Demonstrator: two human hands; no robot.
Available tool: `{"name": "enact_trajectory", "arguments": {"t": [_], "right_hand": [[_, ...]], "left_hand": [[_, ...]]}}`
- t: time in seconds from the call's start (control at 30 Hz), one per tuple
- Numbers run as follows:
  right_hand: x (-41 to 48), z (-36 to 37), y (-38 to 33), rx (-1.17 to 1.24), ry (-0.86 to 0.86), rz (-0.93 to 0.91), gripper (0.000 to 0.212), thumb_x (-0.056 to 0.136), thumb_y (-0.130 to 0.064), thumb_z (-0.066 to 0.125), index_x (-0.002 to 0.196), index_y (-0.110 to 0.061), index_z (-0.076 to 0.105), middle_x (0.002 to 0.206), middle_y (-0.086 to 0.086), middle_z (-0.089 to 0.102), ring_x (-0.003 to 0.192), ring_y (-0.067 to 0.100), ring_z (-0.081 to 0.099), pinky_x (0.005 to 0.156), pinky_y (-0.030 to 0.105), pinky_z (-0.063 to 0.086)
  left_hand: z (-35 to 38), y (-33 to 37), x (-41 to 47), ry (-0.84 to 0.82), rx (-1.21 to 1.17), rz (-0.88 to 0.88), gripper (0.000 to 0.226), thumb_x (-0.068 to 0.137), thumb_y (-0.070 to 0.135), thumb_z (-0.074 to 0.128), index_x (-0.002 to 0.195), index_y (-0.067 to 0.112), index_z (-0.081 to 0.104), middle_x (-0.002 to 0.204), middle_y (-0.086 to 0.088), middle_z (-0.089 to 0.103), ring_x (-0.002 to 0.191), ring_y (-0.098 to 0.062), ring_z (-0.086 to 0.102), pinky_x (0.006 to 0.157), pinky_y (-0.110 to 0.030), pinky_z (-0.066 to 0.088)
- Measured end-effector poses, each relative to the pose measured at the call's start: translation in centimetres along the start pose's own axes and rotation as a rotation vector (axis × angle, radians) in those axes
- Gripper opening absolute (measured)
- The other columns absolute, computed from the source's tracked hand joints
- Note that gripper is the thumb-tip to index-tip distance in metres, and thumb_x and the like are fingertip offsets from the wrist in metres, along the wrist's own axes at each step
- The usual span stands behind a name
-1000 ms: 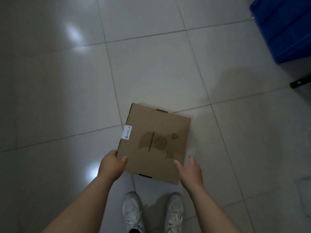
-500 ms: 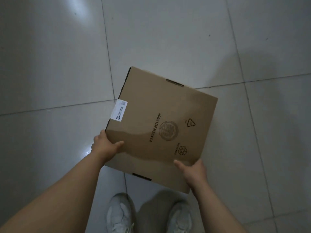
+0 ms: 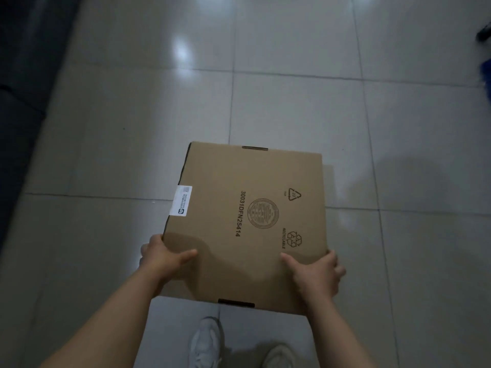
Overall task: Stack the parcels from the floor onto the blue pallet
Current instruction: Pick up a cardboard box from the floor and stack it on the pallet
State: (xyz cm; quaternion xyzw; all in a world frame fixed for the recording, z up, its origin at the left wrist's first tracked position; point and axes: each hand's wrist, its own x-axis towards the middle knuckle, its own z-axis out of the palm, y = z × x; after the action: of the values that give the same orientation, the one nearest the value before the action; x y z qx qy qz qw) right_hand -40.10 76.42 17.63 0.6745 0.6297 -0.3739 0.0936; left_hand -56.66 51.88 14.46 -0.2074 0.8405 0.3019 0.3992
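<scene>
Indoor storage space, seemingly: glossy tiled floor beneath a printed cardboard parcel, blurred blue edge far right of it.

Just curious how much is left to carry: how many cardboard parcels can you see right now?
1. The cardboard parcel is held between the left hand and right hand, in front of the person. Others may lie outside the frame.

Just a flat brown cardboard parcel, dark printed symbols, white sticker label; glossy pale-grey floor tiles.
</scene>
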Motion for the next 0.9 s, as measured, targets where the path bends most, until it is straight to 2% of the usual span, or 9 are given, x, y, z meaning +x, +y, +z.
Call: {"name": "enact_trajectory", "arguments": {"t": [0.07,0.1,0.2,0.3,0.47,0.53,0.7,0.8,0.9], "right_hand": [[-3.7,-2.5,-4.0,-0.002,-0.01,-0.076,0.115,0.055,-0.045,0.09,0.144,-0.009,0.027,0.141,0.021,0.032,0.128,0.039,0.04,0.11,0.047,0.032],[-5.8,-3.8,-6.1,-0.004,-0.019,-0.111,0.115,0.055,-0.045,0.09,0.144,-0.009,0.027,0.141,0.02,0.032,0.128,0.039,0.04,0.111,0.048,0.031],[-12.7,-7.6,-11.9,-0.01,-0.069,-0.224,0.113,0.056,-0.043,0.09,0.143,-0.009,0.026,0.143,0.018,0.029,0.13,0.037,0.037,0.113,0.048,0.027],[-19.6,-11.2,-16.6,-0.033,-0.115,-0.338,0.112,0.058,-0.043,0.089,0.143,-0.01,0.025,0.143,0.017,0.028,0.132,0.037,0.035,0.114,0.048,0.025],[-30.4,-16.4,-21.7,-0.091,-0.213,-0.574,0.108,0.059,-0.041,0.089,0.141,-0.01,0.026,0.141,0.018,0.028,0.13,0.038,0.035,0.112,0.048,0.025],[-34.5,-18.2,-22.7,-0.126,-0.273,-0.688,0.106,0.059,-0.043,0.088,0.139,-0.009,0.027,0.14,0.019,0.029,0.129,0.039,0.036,0.112,0.049,0.026],[-44.9,-21.0,-22.5,-0.261,-0.44,-0.942,0.102,0.062,-0.045,0.086,0.138,-0.007,0.029,0.141,0.022,0.028,0.128,0.041,0.037,0.109,0.049,0.027],[-51.0,-21.9,-20.1,-0.338,-0.554,-1.084,0.101,0.06,-0.047,0.086,0.136,-0.007,0.033,0.14,0.02,0.041,0.128,0.041,0.04,0.107,0.05,0.031],[-56.7,-22.4,-16.7,-0.404,-0.699,-1.191,0.091,0.061,-0.046,0.087,0.128,-0.007,0.039,0.133,0.019,0.05,0.127,0.041,0.04,0.107,0.049,0.031]], "left_hand": [[-4.0,-0.7,-1.3,0.04,-0.061,0.013,0.123,0.011,0.073,0.083,0.12,0.025,0.052,0.119,-0.005,0.061,0.103,-0.028,0.063,0.085,-0.049,0.056],[-6.1,-0.6,-2.3,0.067,-0.098,0.01,0.125,0.009,0.074,0.083,0.119,0.024,0.051,0.119,-0.005,0.061,0.104,-0.028,0.062,0.086,-0.05,0.055],[-13.6,2.9,-11.2,0.149,-0.17,0.006,0.117,0.026,0.06,0.087,0.126,0.019,0.043,0.122,-0.007,0.056,0.11,-0.031,0.058,0.088,-0.052,0.053],[-20.2,5.4,-20.8,0.225,-0.245,-0.012,0.091,0.054,0.04,0.09,0.127,0.014,0.042,0.125,-0.01,0.054,0.111,-0.034,0.056,0.093,-0.051,0.05],[-27.8,3.7,-34.5,0.403,-0.407,-0.039,0.079,0.067,0.028,0.086,0.131,0.009,0.044,0.132,-0.014,0.047,0.117,-0.034,0.051,0.097,-0.047,0.047],[-29.6,1.5,-39.7,0.477,-0.49,-0.06,0.077,0.068,0.026,0.086,0.131,0.006,0.046,0.131,-0.016,0.047,0.114,-0.035,0.053,0.096,-0.045,0.048],[-31.3,-6.2,-52.4,0.661,-0.669,-0.155,0.081,0.064,0.039,0.086,0.128,0.008,0.047,0.13,-0.015,0.049,0.111,-0.034,0.056,0.095,-0.044,0.05],[-30.4,-11.6,-59.8,0.797,-0.8,-0.21,0.076,0.065,0.039,0.084,0.124,0.007,0.049,0.126,-0.016,0.051,0.106,-0.034,0.058,0.091,-0.043,0.052],[-28.9,-16.6,-66.6,0.922,-0.919,-0.283,0.068,0.07,0.037,0.08,0.122,0.006,0.048,0.126,-0.016,0.05,0.106,-0.034,0.057,0.089,-0.039,0.051]]}}
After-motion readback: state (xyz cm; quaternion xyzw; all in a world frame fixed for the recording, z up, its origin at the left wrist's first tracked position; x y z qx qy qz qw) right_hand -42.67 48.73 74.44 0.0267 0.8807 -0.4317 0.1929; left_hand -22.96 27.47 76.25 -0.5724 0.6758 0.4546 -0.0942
